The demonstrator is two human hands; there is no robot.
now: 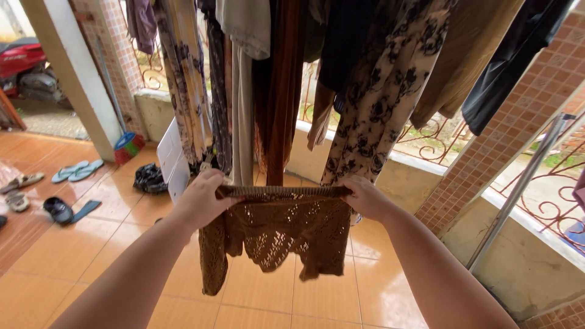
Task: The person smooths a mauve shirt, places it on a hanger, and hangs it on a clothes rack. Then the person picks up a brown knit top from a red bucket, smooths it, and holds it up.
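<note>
Head view: a tiled porch seen from above, with both arms reaching forward.
Left hand (201, 201): grip closed tight over the left end of the brown knit top's ribbed band.
Right hand (365, 198): grip closed over the right end of the same band.
Brown knit top (274, 234): lacy and openwork, stretched flat between the two hands, its body hanging loose above the orange tiled floor (73, 250).
Hanging clothes (378, 103): a row of garments just beyond the top, floral, rust, beige and black.
White board (172, 159): a flat rectangle leaning below the clothes; no print can be made out.
Black bag (149, 178): crumpled on the floor beside the board; contents hidden.
Red and blue round thing (128, 148): at the pillar foot; too small to tell its kind.
Sandals (76, 172): pale blue pair, far left.
</note>
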